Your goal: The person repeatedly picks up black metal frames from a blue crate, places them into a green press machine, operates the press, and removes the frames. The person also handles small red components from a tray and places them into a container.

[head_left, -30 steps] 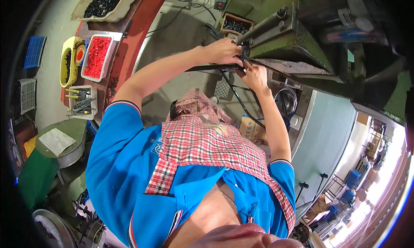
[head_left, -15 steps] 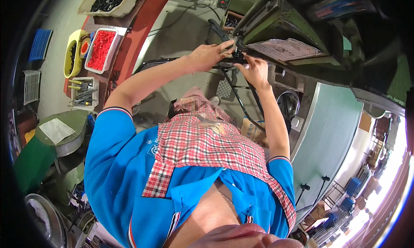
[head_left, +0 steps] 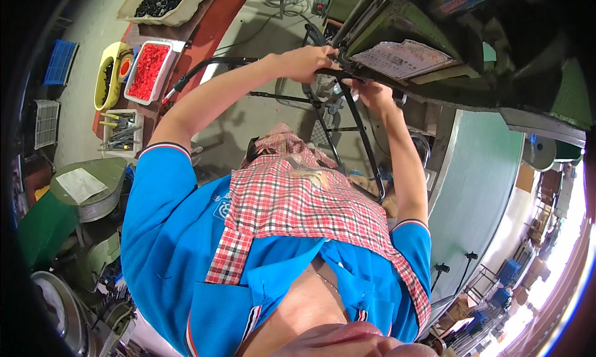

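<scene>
A black tubular metal frame (head_left: 365,143) with bent legs hangs at the front of a green machine (head_left: 428,31). My left hand (head_left: 305,63) is closed round the frame's upper part, close to the machine's working end; its fingertips are partly hidden. A little lower and to the right, my right hand (head_left: 374,96) grips the same frame near its upper joint, fingers curled under and partly out of sight. One curved tube of the frame reaches left behind my left forearm. Another pair of tubes slopes down toward my apron.
To the left, a red-edged bench (head_left: 205,34) bears a white tray of red small parts (head_left: 149,71), a yellow bin (head_left: 112,78), a tool box (head_left: 121,133) and a tray of black pieces (head_left: 162,0). A sheet of paper (head_left: 403,59) lies on the machine. Cables (head_left: 285,2) cross the floor.
The frame has turned and risen, its curved left tube now higher and reaching farther left. My left hand has shifted slightly up; my right hand has moved a little right.
</scene>
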Motion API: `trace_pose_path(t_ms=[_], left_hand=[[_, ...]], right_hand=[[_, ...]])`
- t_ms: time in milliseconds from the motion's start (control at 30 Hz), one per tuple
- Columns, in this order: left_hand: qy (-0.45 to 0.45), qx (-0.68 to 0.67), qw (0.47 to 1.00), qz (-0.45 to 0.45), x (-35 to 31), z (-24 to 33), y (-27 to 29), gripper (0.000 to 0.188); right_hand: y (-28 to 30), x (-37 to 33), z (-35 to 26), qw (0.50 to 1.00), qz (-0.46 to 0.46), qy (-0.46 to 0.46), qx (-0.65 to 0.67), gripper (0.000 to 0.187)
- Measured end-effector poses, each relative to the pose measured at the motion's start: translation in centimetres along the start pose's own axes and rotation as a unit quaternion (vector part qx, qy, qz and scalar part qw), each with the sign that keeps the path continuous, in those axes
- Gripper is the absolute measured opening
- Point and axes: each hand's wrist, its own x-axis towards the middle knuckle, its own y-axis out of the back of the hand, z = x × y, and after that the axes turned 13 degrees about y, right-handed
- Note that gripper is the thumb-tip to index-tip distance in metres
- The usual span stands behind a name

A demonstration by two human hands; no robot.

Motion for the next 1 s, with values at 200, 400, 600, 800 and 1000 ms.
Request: trace_pose_path(t_ms=[200,400,600,800,1000], left_hand=[[0.087,-0.019,0.994,-0.069,-0.5,1.6,0.0,0.067],[0.052,0.048,0.993,0.099,-3.7,0.1,-1.8,0.062],[0.229,-0.006,0.973,0.016,-8.7,0.5,-0.1,0.036],[0.252,-0.052,0.966,-0.003,-8.4,0.9,-0.1,0.032],[0.269,-0.06,0.961,0.007,-9.0,1.7,0.0,0.033]], right_hand=[[-1.2,-0.1,1.7,0.998,-0.046,-0.035,0.015,0.036],[-1.4,-2.7,0.4,0.997,0.039,-0.06,0.03,0.033],[-3.1,-12.0,-6.5,0.97,0.075,-0.181,-0.142,0.033],[-3.5,-13.6,-5.9,0.949,0.077,-0.306,0.001,0.036],[-3.1,-13.6,-6.1,0.949,0.069,-0.309,-0.001,0.035]])
